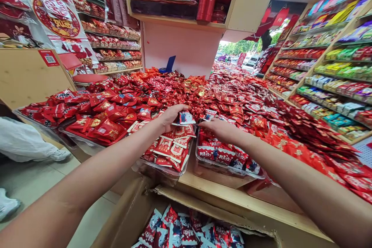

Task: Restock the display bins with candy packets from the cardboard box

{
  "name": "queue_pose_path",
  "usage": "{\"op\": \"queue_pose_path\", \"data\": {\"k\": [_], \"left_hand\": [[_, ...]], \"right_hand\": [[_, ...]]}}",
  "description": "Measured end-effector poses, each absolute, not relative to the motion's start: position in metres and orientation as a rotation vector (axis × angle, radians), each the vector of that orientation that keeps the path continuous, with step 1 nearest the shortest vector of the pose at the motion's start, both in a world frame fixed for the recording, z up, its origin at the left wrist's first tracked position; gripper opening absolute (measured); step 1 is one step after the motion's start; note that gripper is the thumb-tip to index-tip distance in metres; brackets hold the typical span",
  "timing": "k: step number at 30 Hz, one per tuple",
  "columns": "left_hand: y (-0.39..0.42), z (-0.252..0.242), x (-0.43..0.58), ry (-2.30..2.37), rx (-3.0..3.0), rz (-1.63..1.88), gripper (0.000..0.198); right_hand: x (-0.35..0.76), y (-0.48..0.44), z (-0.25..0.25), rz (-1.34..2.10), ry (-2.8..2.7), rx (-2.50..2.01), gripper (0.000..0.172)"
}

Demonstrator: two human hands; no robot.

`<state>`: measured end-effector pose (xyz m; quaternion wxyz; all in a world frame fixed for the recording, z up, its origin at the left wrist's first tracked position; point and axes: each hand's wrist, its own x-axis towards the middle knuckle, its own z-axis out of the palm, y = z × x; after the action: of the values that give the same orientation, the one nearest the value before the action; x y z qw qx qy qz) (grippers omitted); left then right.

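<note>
Carton [188, 198] under tray rim [223, 165]; left hand [170, 116] around packet [186, 117], right hand [219, 128]: hold unclear.

- Red tag [49, 58] on the pale wooden panel [26, 77]: a white QR code square; the small print around it is too fine to read.
- Hanging wrapped decorations [55, 21]: gold Chinese characters in a round red emblem, too warped to read.
- Small packet [186, 117] pinched in the fingers [178, 110] of the left hand [170, 116]: red, white and blue print, nothing legible.
- Red-and-white packets [171, 149] in the left clear tray [162, 170]: a red character on each white panel, strokes unclear.
- Red-banded packets [221, 157] in the right clear tray [229, 170]: a row of white Chinese characters, not readable.
- Boxed packets [186, 232]: print blurred.
- No Latin letters or numbers can be read.
</note>
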<state>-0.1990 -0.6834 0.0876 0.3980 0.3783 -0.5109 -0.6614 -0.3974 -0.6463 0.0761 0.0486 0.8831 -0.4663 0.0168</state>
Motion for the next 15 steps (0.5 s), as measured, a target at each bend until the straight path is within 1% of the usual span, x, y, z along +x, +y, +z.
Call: {"op": "queue_pose_path", "data": {"k": [4, 5, 6, 8, 10, 12, 15], "left_hand": [[-0.682, 0.089, -0.2, -1.552, 0.995, -1.648, 0.014], [-0.682, 0.091, -0.202, -1.698, 1.021, -1.579, 0.016], [-0.682, 0.094, -0.206, -1.902, 1.061, -1.459, 0.02], [-0.681, 0.1, -0.216, -2.355, 1.141, -1.105, 0.028], [-0.68, 0.107, -0.23, -2.666, 1.188, -0.769, 0.034], [-0.677, 0.113, -0.246, -2.768, 1.231, -0.643, 0.037], [-0.67, 0.118, -0.269, -2.906, 1.293, -0.441, 0.043]], "right_hand": [[-0.401, -0.648, 0.079, 0.125, -1.51, 2.742, 0.043], [-0.403, -0.647, 0.082, 0.143, -1.573, 2.727, 0.043], [-0.405, -0.647, 0.086, 0.148, -1.645, 2.69, 0.041], [-0.41, -0.646, 0.091, 0.114, -1.79, 2.567, 0.033], [-0.415, -0.645, 0.094, 0.045, -1.892, 2.46, 0.024], [-0.417, -0.645, 0.092, -0.027, -1.95, 2.413, 0.02], [-0.416, -0.644, 0.084, -0.136, -2.0, 2.393, 0.026]]}}
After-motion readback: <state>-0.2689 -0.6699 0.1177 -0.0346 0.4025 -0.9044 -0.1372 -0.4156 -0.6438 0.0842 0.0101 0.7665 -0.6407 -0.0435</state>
